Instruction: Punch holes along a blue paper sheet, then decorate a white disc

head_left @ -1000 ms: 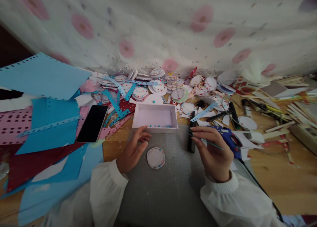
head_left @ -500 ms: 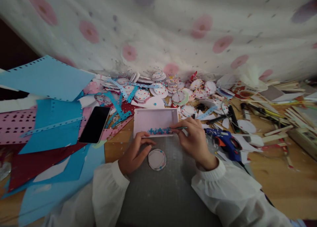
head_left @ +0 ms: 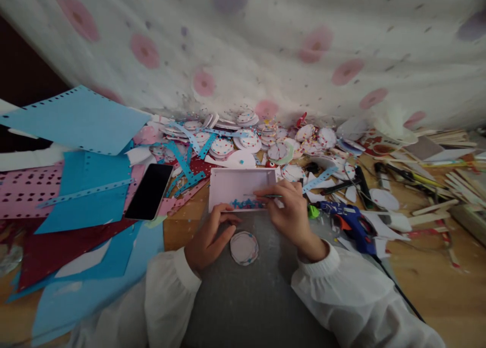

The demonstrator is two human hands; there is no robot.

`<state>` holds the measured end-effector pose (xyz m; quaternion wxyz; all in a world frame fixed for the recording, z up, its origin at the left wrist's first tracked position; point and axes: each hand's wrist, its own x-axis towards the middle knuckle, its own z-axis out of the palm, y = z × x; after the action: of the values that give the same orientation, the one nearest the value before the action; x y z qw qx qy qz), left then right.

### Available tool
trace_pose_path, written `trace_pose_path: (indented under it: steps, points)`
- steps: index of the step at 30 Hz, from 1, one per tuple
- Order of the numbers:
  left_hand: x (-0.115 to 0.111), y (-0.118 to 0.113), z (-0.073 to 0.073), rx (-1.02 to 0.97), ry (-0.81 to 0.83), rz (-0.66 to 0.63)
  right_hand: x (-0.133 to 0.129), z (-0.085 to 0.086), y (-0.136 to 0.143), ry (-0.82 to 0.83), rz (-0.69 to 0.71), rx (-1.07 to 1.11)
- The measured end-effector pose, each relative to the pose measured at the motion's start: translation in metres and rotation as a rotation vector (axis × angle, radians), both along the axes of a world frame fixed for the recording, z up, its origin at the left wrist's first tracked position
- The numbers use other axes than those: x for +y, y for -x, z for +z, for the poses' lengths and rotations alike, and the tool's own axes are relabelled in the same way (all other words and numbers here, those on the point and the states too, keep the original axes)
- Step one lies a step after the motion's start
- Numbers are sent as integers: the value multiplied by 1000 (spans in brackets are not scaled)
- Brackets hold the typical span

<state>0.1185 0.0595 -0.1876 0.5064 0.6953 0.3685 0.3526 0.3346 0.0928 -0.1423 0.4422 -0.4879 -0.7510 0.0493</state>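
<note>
A shallow white box (head_left: 243,181) holds a strip of small blue and pink pieces (head_left: 248,204) along its near edge. Over the box's right part, my right hand (head_left: 290,211) pinches a thin pointed tool (head_left: 271,195), likely tweezers, whose tip is above the pieces. My left hand (head_left: 210,239) rests at the box's near left corner, fingers apart and holding nothing. Just right of its fingertips lies a round white disc (head_left: 244,247) with a coloured beaded rim, flat on the grey mat (head_left: 254,302).
A phone (head_left: 149,192) and blue, pink and red sheets (head_left: 94,191) lie on the left. Behind the box are many decorated discs (head_left: 222,146). A blue glue gun (head_left: 351,225), a green object (head_left: 313,211) and wooden sticks (head_left: 433,214) are on the right.
My right hand and its tool have moved left over the box, uncovering the green object beside the glue gun. The view has shifted slightly; my left hand keeps its place by the box.
</note>
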Motion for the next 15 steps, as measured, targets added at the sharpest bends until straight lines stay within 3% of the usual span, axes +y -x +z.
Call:
trace_pose_path:
  steps: [4,8,11,15]
  points:
    - [2,0,-4,21,-113,49,-22,7,-14,-3,-71,305]
    - [4,-3,-1,5,-158,113,-44,-8,-18,39,-80,526]
    - [4,-5,1,4,-136,178,-54,-20,-13,97,-47,587]
    - [2,-10,2,70,-63,164,-57,-25,-5,168,20,556]
